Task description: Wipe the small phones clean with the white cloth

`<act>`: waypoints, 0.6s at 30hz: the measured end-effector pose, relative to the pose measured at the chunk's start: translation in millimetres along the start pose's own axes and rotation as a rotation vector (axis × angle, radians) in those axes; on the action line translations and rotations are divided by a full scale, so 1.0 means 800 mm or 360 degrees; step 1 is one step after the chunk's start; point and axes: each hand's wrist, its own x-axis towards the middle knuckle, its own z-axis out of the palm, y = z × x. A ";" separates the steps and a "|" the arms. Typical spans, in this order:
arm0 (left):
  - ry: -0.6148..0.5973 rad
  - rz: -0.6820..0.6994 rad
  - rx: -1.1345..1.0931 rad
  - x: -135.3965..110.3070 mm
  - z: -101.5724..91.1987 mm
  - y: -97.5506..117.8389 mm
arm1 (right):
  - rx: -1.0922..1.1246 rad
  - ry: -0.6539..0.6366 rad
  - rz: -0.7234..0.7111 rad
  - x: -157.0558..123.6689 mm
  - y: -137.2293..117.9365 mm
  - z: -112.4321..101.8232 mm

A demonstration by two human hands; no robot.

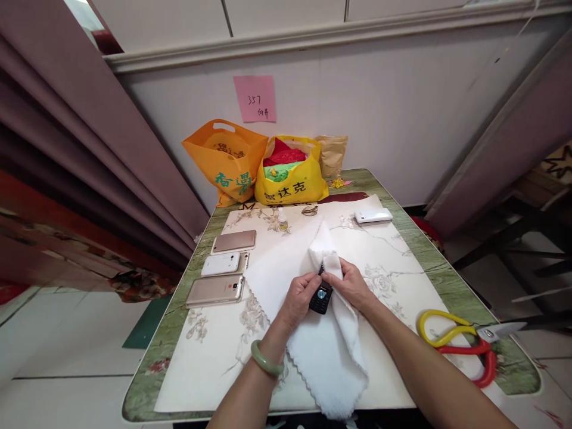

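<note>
In the head view, a black keypad mobile phone (320,301) is between my hands over the middle of the table. My left hand (295,301) is closed on the phone's left side, with its thumb near the top. A white cloth (333,375) with a scalloped edge drapes under and behind the phone, its upper part folded over the top. My right hand (353,288) pinches this cloth against the phone's upper end, its thumb on the front. The fingers behind the cloth are hidden. A green bangle (267,359) circles my left wrist.
Several phones (215,290) lie at the table's left. A white device (373,216) sits at the back right; scissors (480,336) with yellow and red handles overhang the right edge. A small bottle (282,220), an orange bag (226,161) and a yellow bag (290,182) stand at the back.
</note>
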 end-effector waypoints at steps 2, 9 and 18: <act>-0.0008 0.0008 0.0024 -0.001 0.001 0.001 | -0.0037 0.0055 0.0039 0.001 0.001 -0.001; -0.0050 -0.0050 -0.0128 -0.004 0.004 0.001 | -0.0010 0.0532 0.0281 -0.001 0.002 0.005; 0.0474 -0.0045 -0.0294 0.003 0.000 -0.005 | 0.0229 0.0658 0.0563 -0.006 -0.012 -0.004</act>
